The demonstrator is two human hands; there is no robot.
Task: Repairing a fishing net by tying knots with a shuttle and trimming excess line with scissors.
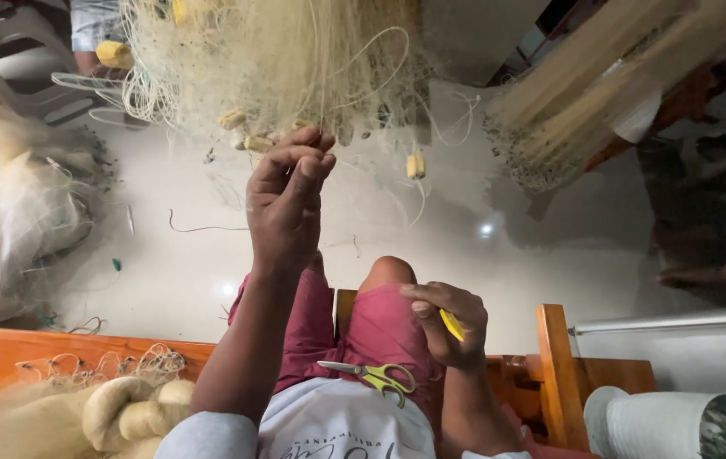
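Landmark: the scissors (373, 375), with yellow-green handles and blades closed, lying across the person's lap on the red shorts (371, 327).
Left hand: the left hand (286, 204) is raised well above the scissors, its fingertips pressed together and pinching fine strands at the lower edge of the fishing net (278, 59).
Right hand: the right hand (448, 323) rests on the thigh just right of the scissors, curled closed around a slim yellow tool (451, 325), of which only a short length shows.
Fishing net: a pale, bunched monofilament mass hanging far above the scissors, filling the upper middle of the view.
Floats: small yellow floats (415, 165) are threaded along the net's edge, above the scissors and near the left hand's fingertips.
Floor: a glossy white floor (184, 263) lies beyond the knees, above and left of the scissors, with loose thread ends on it.
Bench: a wooden bench (562, 374) frames the seat, its upright to the right of the scissors.
Spare netting: a cream heap of netting (108, 412) sits to the left of the scissors.
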